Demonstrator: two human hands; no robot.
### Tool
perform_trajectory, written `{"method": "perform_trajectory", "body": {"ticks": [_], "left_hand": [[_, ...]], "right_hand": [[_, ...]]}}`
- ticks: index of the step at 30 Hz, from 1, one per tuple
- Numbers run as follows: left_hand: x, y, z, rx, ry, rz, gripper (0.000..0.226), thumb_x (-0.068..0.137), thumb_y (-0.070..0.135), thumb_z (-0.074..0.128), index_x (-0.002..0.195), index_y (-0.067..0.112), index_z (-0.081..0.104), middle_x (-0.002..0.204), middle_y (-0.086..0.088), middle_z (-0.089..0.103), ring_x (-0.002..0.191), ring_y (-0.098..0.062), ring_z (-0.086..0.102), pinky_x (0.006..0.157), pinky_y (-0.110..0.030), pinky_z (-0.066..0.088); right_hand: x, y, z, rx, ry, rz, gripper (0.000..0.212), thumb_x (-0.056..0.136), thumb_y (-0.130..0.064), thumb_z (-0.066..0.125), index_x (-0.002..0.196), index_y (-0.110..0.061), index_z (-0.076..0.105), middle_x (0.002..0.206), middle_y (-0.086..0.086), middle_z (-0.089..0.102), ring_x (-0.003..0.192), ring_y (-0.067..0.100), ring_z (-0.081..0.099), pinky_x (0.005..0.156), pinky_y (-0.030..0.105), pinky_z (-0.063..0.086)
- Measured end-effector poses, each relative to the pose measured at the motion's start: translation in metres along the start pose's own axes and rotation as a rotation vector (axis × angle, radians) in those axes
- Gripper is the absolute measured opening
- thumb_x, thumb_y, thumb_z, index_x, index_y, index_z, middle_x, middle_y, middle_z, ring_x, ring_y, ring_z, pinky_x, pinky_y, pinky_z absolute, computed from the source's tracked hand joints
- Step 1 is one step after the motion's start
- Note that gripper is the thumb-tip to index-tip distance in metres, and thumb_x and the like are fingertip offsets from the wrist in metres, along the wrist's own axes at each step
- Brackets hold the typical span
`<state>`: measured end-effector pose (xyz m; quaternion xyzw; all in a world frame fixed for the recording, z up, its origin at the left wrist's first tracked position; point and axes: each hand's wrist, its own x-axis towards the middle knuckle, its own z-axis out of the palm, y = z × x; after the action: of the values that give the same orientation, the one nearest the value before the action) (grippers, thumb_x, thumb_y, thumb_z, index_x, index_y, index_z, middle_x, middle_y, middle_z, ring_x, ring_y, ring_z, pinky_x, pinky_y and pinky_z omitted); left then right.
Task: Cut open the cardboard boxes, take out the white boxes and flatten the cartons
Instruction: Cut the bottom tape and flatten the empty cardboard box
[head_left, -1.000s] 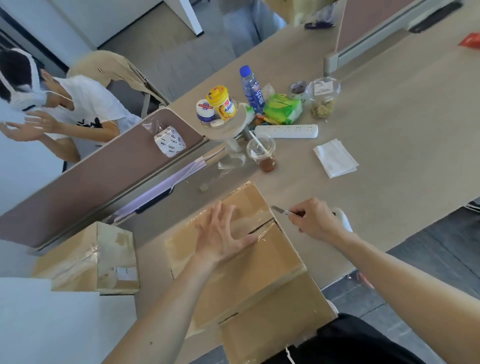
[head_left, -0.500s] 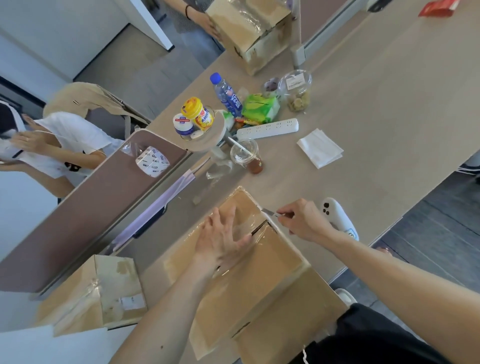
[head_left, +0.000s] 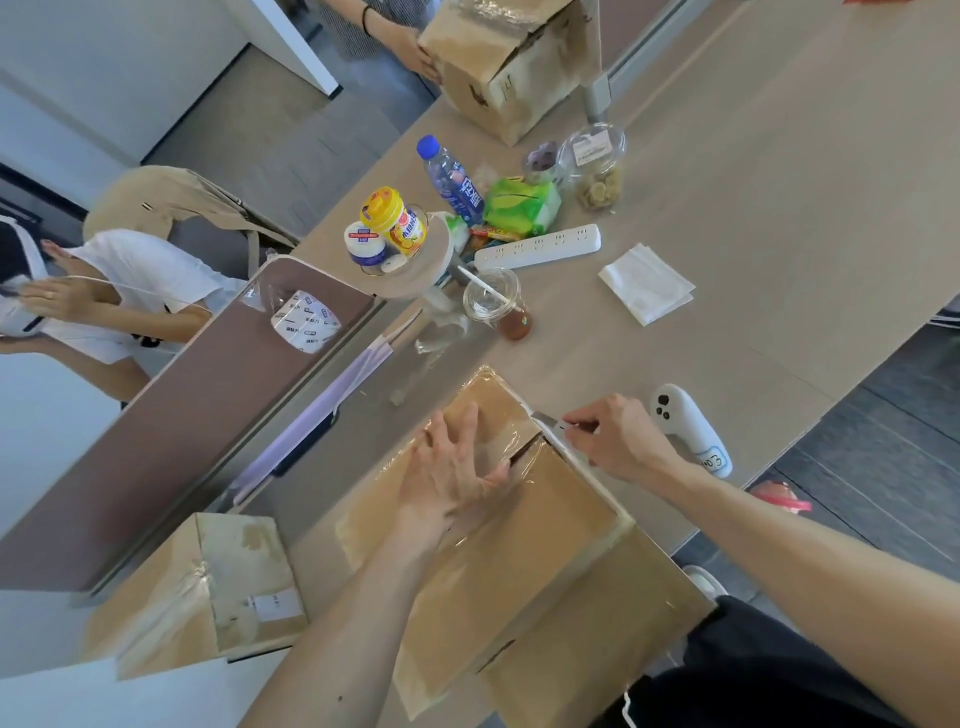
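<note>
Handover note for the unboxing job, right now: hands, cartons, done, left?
Left hand: flat, fingers spread, pressing on the taped top of the near carton.
Right hand: grip on a small knife, blade at the carton's far right top edge.
Cartons: the near one sits on the desk in front of the person. The second carton is to the left, with tape on it. The third carton is at the far end, held by another person's hand.
Done: a short slit shows in the near carton's seam; flaps are down.
Left: finish the cut, take out the white boxes (none in view), flatten the cartons.
</note>
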<state>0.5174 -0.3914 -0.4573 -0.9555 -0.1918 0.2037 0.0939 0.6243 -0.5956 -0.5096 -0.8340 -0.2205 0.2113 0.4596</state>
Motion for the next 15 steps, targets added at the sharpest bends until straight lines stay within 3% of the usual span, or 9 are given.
{"method": "perform_trajectory", "body": {"ticks": [2, 6, 8, 10, 15], "left_hand": [[-0.001, -0.001, 0.001, -0.002, 0.011, 0.003, 0.105, 0.070, 0.080, 0.013, 0.158, 0.024, 0.015, 0.150, -0.026, 0.033, 0.126, -0.044, 0.046, 0.108, -0.048, 0.039], [-0.002, 0.001, -0.001, 0.008, 0.014, 0.009, 0.106, 0.070, 0.081, 0.009, 0.159, 0.023, 0.015, 0.151, -0.027, 0.033, 0.127, -0.044, 0.045, 0.108, -0.048, 0.039], [0.000, 0.001, -0.001, 0.004, 0.018, 0.006, 0.106, 0.070, 0.082, 0.011, 0.159, 0.023, 0.017, 0.151, -0.028, 0.033, 0.127, -0.046, 0.046, 0.107, -0.049, 0.040], [0.001, -0.001, 0.001, -0.006, 0.020, 0.008, 0.106, 0.071, 0.083, 0.013, 0.158, 0.023, 0.018, 0.149, -0.029, 0.035, 0.125, -0.047, 0.047, 0.105, -0.050, 0.041], [0.001, 0.001, 0.001, 0.001, 0.008, 0.000, 0.106, 0.070, 0.082, 0.016, 0.159, 0.025, 0.017, 0.150, -0.028, 0.035, 0.125, -0.047, 0.047, 0.107, -0.048, 0.041]], "right_hand": [[0.000, 0.000, 0.001, -0.008, -0.004, -0.002, 0.017, 0.081, -0.006, 0.057, 0.070, 0.005, 0.056, 0.064, 0.023, 0.051, 0.070, 0.038, 0.057, 0.050, 0.028, 0.026], [0.001, 0.000, 0.000, 0.006, -0.004, 0.001, 0.018, 0.081, -0.007, 0.057, 0.066, 0.003, 0.055, 0.064, 0.022, 0.054, 0.061, 0.040, 0.053, 0.050, 0.027, 0.027], [0.001, -0.003, -0.001, 0.031, 0.000, -0.018, 0.025, 0.079, -0.006, 0.055, 0.057, -0.003, 0.043, 0.054, 0.013, 0.038, 0.046, 0.027, 0.037, 0.051, 0.028, 0.026], [0.001, -0.007, -0.001, 0.045, -0.001, -0.041, 0.030, 0.076, -0.005, 0.054, 0.056, -0.009, 0.031, 0.053, 0.002, 0.027, 0.051, 0.014, 0.030, 0.053, 0.029, 0.024], [0.000, -0.011, -0.005, 0.057, -0.012, -0.084, 0.039, 0.075, -0.002, 0.054, 0.055, -0.016, 0.024, 0.054, 0.001, 0.020, 0.058, 0.013, 0.016, 0.053, 0.032, 0.018]]}}
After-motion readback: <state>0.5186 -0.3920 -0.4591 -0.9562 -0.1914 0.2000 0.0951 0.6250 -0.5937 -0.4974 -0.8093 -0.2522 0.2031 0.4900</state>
